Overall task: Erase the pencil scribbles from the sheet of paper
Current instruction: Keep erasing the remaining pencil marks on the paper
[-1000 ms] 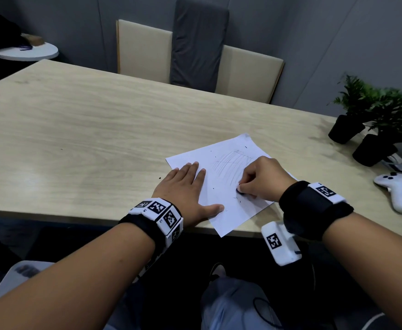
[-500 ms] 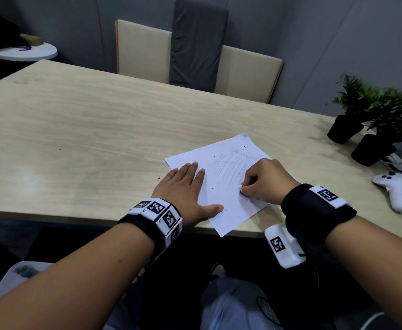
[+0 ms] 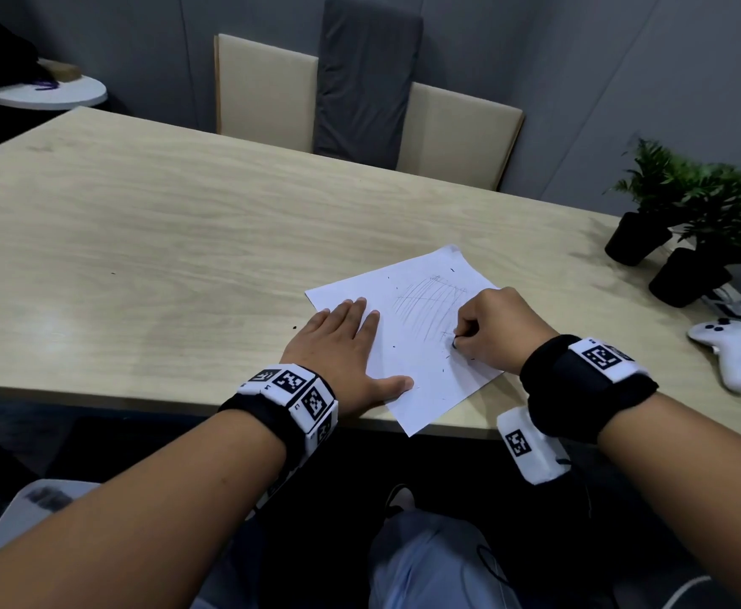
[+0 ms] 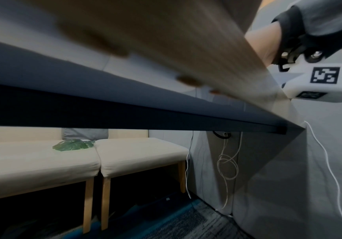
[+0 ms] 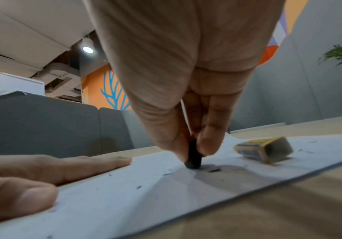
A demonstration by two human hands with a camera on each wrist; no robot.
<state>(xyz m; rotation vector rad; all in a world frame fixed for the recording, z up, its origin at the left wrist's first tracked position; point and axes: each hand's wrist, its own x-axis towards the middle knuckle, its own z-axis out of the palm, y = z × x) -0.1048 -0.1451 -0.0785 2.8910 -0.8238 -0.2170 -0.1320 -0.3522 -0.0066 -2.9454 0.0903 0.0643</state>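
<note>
Pinching a dark eraser (image 5: 193, 155) between thumb and fingers, the right hand (image 3: 498, 329) presses it on the paper (image 3: 408, 345) beside faint scribbles (image 3: 430, 307). The left hand (image 3: 342, 349) lies flat, fingers straight, pinning the sheet's left edge to the worktop (image 3: 162, 257). An eraser sleeve (image 5: 265, 152) lies nearby on the paper.

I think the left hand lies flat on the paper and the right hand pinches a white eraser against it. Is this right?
Not quite: the eraser pinched by the right hand is black, as the right wrist view shows. The left hand does lie flat on the paper.
</note>
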